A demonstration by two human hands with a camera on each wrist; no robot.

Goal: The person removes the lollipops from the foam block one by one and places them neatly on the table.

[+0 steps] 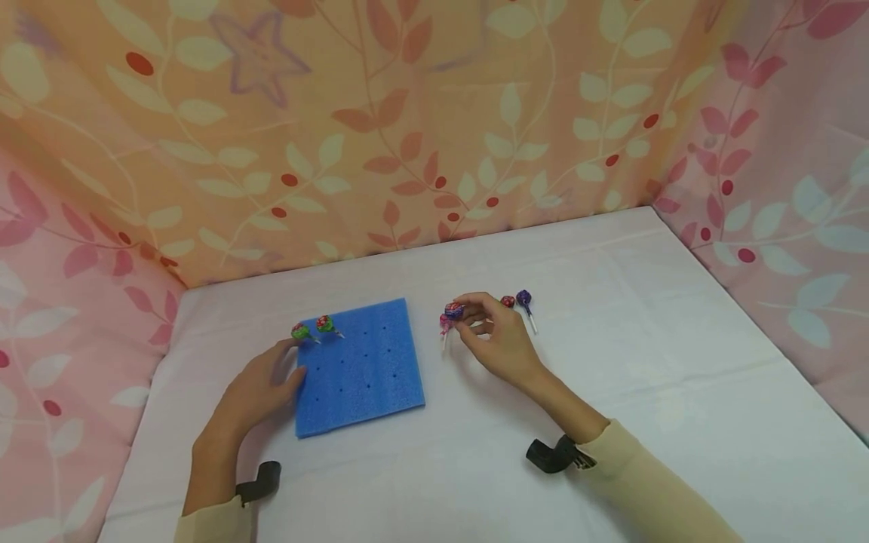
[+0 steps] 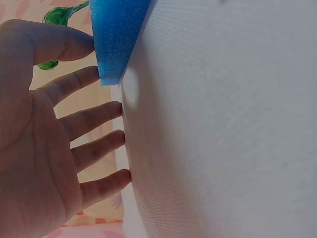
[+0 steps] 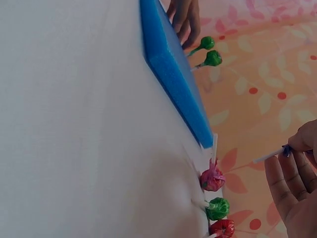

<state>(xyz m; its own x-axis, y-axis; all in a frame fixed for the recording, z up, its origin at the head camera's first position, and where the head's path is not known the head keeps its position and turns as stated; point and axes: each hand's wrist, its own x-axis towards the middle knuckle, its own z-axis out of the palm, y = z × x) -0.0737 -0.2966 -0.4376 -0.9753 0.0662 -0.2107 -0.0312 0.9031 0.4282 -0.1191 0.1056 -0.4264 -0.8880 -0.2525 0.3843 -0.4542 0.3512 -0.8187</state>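
Head view: med-bright, soft, even light, source out of frame. Orange curtain [image 1: 421, 98] has a warm tint; white tabletop [image 1: 645, 377] reads cooler, greyish. Faint, soft-edged shadows nr L hand [image 1: 254, 388] & below R hand [image 1: 501, 343]. Blue foam [image 1: 370, 366] fairly sharp, holes visible; lollipop wrappers [image 1: 324, 323] too small for fine detail.

L wrist view: dimmer, muted colours. Palm in shade; broad blurry shadow band on tabletop, w/ fine ray-like texture alongside; tabletop edge looks slightly bowed.

R wrist view: also dim, greyish. Wide diffuse shadow on tabletop, lower ctr; curtain bkgd softer, pattern still legible.
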